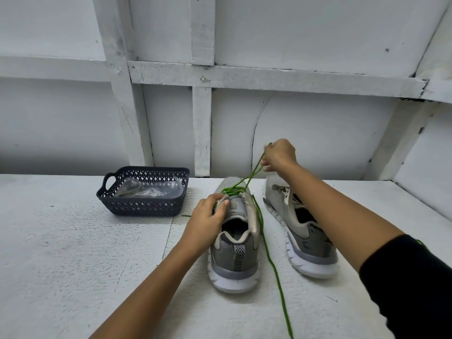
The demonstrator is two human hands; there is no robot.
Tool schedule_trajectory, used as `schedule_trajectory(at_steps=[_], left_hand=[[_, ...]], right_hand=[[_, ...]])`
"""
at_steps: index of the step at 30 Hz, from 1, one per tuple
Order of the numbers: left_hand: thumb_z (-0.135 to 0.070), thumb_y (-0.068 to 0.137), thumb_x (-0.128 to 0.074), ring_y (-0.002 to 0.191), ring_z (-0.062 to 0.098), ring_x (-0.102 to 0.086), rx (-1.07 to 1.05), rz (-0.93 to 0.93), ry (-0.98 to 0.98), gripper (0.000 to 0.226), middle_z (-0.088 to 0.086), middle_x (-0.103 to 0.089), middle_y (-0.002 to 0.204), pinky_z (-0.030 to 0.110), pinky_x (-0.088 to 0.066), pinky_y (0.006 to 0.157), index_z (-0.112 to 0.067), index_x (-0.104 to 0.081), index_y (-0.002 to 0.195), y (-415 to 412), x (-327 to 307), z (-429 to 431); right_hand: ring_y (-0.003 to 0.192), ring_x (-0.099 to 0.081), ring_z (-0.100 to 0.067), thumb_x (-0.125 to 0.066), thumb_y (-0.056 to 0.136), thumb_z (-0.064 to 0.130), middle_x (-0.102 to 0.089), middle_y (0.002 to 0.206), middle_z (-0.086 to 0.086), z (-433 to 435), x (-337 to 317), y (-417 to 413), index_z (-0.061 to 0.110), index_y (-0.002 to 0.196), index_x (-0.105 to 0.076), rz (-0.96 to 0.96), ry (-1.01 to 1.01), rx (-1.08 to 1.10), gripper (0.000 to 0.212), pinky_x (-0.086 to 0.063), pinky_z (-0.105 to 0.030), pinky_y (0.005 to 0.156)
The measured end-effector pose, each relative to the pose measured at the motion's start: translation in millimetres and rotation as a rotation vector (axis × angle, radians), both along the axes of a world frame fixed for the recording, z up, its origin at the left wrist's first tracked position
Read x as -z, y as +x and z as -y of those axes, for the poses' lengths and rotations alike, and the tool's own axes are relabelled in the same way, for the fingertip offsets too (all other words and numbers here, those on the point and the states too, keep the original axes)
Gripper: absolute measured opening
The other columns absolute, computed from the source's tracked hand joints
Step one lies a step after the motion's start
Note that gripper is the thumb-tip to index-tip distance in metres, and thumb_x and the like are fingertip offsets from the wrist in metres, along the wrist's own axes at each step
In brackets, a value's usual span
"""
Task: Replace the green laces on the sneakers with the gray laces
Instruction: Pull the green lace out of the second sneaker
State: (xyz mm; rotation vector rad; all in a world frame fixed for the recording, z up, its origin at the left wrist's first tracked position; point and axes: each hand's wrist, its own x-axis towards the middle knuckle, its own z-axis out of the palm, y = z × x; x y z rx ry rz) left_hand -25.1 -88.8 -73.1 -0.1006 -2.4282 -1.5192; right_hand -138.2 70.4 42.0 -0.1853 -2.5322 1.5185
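Head camera puts my right hand (278, 155) raised above and beyond the toes of the two sneakers, fingers curled and pinching a doubled run of the green lace (265, 243). That run goes taut up from the front eyelets of the left sneaker (234, 255). I hold it high so the cord draws straight out of the holes rather than dragging sideways across them.

My left hand (208, 214) grips that shoe at the tongue and upper eyelets, thumb over the top. Its job, as I read it, is to pin the shoe to the table (61, 253) against the upward pull.

A few green crossings sit near the toe. A long loose tail runs down the shoe's right side, across the table toward me and out of the bottom of the frame.

The right sneaker (310, 243) stands just beside, heel toward me, partly under my right forearm. I see no green in the eyelets that show, so I judge it already unlaced.

Well to the left sits a dark perforated basket (144, 209) with a clear plastic packet (144, 189) in it. The gray laces are presumably inside, though I cannot make them out. No gray lacing is begun on either shoe.
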Motion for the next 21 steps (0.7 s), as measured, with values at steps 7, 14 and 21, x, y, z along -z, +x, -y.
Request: schedule_trajectory(at_steps=[7, 14, 21], left_hand=[[-0.037, 0.096, -0.047, 0.109, 0.012, -0.053, -0.003, 0.003, -0.001, 0.023, -0.003, -0.061, 0.112, 0.037, -0.042, 0.099, -0.030, -0.059, 0.113, -2, 1, 1], [-0.036, 0.096, -0.046, 0.109, 0.013, -0.053, -0.007, 0.002, -0.013, 0.023, -0.002, -0.061, 0.113, 0.037, -0.042, 0.098, -0.029, -0.059, 0.113, -1, 1, 0], [-0.039, 0.095, -0.047, 0.109, 0.013, -0.053, -0.017, 0.002, -0.008, 0.025, -0.001, -0.061, 0.113, 0.038, -0.041, 0.099, -0.029, -0.060, 0.113, -2, 2, 1]], right_hand=[[0.049, -0.048, -0.021, -0.056, 0.093, 0.021, -0.051, 0.063, -0.010, 18, 45, 22, 0.009, 0.070, -0.051, 0.290, 0.472, -0.397, 0.027, -0.044, -0.027, 0.047], [0.046, -0.052, -0.016, -0.040, 0.098, 0.006, -0.053, 0.065, -0.012, 8, 8, 11, 0.009, 0.069, -0.043, 0.058, -0.020, -0.125, 0.030, -0.047, -0.024, 0.038], [0.046, -0.049, -0.018, -0.049, 0.097, 0.027, -0.052, 0.060, -0.011, 11, 30, 21, 0.007, 0.070, -0.046, 0.304, 0.162, -0.264, 0.034, -0.042, -0.022, 0.043]])
